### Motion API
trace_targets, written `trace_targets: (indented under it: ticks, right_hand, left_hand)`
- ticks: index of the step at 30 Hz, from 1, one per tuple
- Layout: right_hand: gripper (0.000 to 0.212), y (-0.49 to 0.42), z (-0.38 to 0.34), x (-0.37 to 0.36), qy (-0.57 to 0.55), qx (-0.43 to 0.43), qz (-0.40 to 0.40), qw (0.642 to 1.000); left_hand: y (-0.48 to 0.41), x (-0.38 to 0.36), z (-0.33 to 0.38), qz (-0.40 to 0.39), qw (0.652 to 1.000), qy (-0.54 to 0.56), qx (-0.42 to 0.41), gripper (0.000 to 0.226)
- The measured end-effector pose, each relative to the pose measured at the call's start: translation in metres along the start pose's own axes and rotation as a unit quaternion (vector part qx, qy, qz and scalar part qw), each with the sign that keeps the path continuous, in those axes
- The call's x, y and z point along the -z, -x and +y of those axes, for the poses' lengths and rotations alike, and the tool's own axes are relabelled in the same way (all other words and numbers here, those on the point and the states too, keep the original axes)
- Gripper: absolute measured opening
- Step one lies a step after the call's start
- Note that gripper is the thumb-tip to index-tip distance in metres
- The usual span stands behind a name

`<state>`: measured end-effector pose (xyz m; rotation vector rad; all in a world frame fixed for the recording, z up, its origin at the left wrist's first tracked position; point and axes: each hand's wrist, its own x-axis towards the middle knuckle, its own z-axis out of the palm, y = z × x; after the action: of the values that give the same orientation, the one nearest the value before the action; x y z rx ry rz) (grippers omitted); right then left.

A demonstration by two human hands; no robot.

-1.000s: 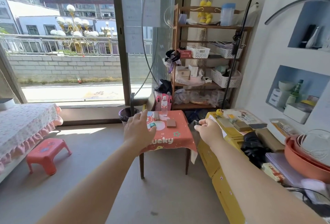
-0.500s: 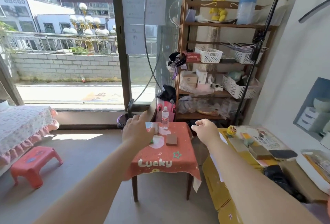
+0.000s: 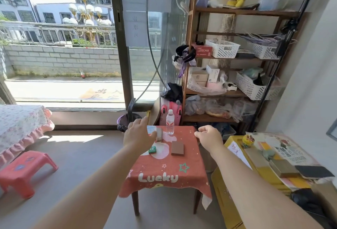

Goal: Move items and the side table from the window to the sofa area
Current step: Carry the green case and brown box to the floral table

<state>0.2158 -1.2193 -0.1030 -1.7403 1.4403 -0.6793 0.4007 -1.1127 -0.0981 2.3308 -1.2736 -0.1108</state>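
A small side table (image 3: 164, 174) with a red "Lucky" cloth stands near the window. On it are a clear water bottle (image 3: 170, 122), a brown block (image 3: 177, 148), a small green box (image 3: 152, 149), a grey object (image 3: 159, 134) and a white card (image 3: 151, 129). My left hand (image 3: 137, 135) hovers over the table's back left part, fingers relaxed, right beside the grey object and card. My right hand (image 3: 209, 137) hangs above the table's right edge, fingers loosely curled, holding nothing.
A wooden shelf (image 3: 228, 93) with baskets and bags stands behind the table. Yellow boxes (image 3: 235, 192) with clutter crowd the right side. A red plastic stool (image 3: 25, 170) and a cloth-covered table (image 3: 20, 124) are at the left. A pink bag (image 3: 170, 112) leans by the window.
The view has come closer to the side table, which looks larger now. Both hands stay stretched out over its top, the left one nearer the grey object.
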Motion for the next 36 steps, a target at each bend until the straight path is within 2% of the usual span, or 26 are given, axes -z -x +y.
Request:
trace_targets:
  ticks: [13,21,31,36]
  right_hand:
    - [0.034,-0.146,-0.03,-0.092,0.031,-0.043,0.0,0.999]
    - [0.032,-0.214,-0.006,-0.122,0.053,-0.099,-0.008,0.994]
    - [0.032,-0.321,0.046,-0.165,0.047,-0.142,-0.089,0.985]
    - [0.033,-0.37,0.073,-0.19,0.062,-0.168,-0.131,0.975]
  left_hand:
    - [-0.17,-0.038,-0.056,-0.048,0.999,-0.009,-0.007,0.058]
    - [-0.229,-0.098,-0.07,-0.104,0.995,0.003,0.014,0.059]
    - [-0.298,-0.189,-0.08,-0.178,0.981,-0.029,0.077,0.059]
    - [-0.319,-0.233,-0.086,-0.206,0.972,-0.033,0.11,0.051]
